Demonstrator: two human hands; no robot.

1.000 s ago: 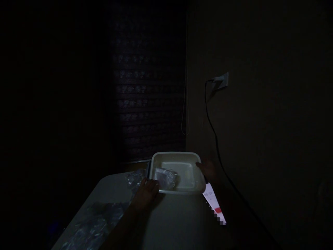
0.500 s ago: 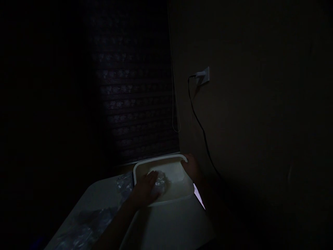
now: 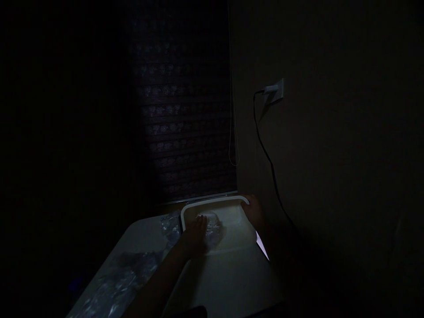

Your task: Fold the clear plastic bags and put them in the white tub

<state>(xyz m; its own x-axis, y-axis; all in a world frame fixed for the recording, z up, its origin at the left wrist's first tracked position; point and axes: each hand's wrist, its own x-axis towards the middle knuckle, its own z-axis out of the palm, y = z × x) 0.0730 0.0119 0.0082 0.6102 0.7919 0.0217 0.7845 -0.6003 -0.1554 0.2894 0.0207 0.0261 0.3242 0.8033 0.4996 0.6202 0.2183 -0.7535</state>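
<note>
In dim light, a white plastic bin [image 3: 236, 229] stands on a white table. A clear plastic-wrapped bundle [image 3: 213, 227] lies inside it, toward the left. My left hand [image 3: 195, 235] reaches into the bin and rests against the bundle's left side, fingers stretched forward. My right hand [image 3: 254, 210] is closed round the bin's rim at its far right corner.
Crumpled clear plastic bags [image 3: 114, 293] lie on the left of the table [image 3: 144, 234]. A bright screen-like strip [image 3: 262, 245] shows right of the bin. Behind are a dark blind [image 3: 185, 132] and a wall socket [image 3: 280, 91] with a black cable [image 3: 272, 165].
The whole scene has shifted a little to the right in view. My left hand has moved slightly leftward over the bundle, showing more of it. My right hand keeps its place on the rim.
</note>
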